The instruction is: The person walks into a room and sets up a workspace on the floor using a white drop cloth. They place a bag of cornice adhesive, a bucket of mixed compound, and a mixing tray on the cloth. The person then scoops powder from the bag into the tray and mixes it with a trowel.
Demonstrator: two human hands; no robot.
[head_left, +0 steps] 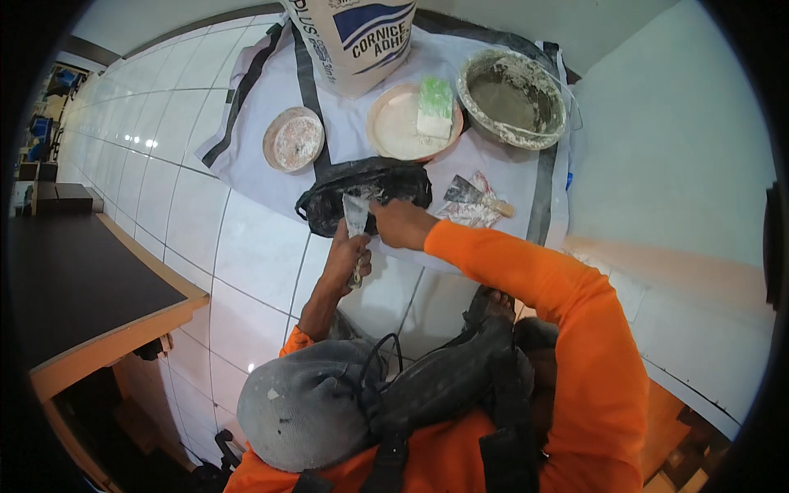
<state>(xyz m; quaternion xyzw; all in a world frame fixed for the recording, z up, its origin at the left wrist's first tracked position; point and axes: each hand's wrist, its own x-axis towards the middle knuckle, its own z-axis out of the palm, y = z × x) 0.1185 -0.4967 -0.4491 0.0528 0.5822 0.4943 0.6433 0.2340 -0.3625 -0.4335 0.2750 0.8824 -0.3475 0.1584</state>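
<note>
Head view: left hand (348, 259), at 6 o'clock of the black plastic bag (403, 182), has fingers wrapped round the handle of a putty knife (355, 218), blade pointing to 12 over the bag's near edge. Right hand (403, 223) at bag's 4 o'clock, fingertips by the blade; can't tell if it grips anything. From bag: small bowl (294, 140) at 10, sack (353, 45) at 12, shallow pan (389, 123) at 1, mortar bucket (514, 99) at 2.

The left hand (348, 253) grips a putty knife (357, 223); the right hand (401, 223) is just beside its blade (355, 210), near a black plastic bag (407, 182). Beyond, a bucket (485, 128) and sack (349, 49) stand on white sheeting (246, 144).
</note>
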